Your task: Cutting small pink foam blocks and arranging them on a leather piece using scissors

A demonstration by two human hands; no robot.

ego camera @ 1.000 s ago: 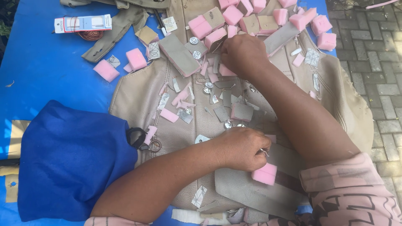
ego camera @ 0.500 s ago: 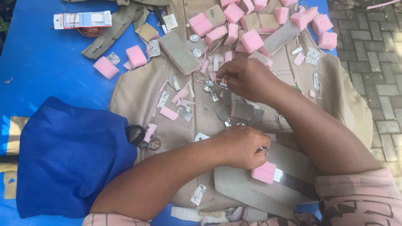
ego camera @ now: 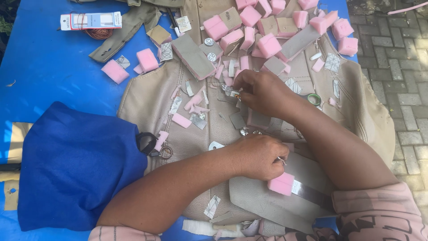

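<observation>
Metal piece (ego camera: 232,92) sits pinched in right hand (ego camera: 263,91) fingertips, above beige leather panel (ego camera: 151,100). Left hand (ego camera: 258,156), curled, grips a thin needle (ego camera: 281,161) just above pink foam block (ego camera: 281,184).

Blue cloth (ego camera: 73,167) lies near left; a needle card (ego camera: 91,20) far left; paving (ego camera: 401,102) right.

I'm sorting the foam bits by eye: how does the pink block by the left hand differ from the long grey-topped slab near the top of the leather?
The pink foam block is small, roughly cubic and pink all over; the grey-topped slab is long and flat, with grey facing over a pink layer. The block lies beside the left hand on a grey strip; the slab lies untouched, away from both hands, the right hand nearer. Both contain pink foam and rest on the beige leather.
</observation>
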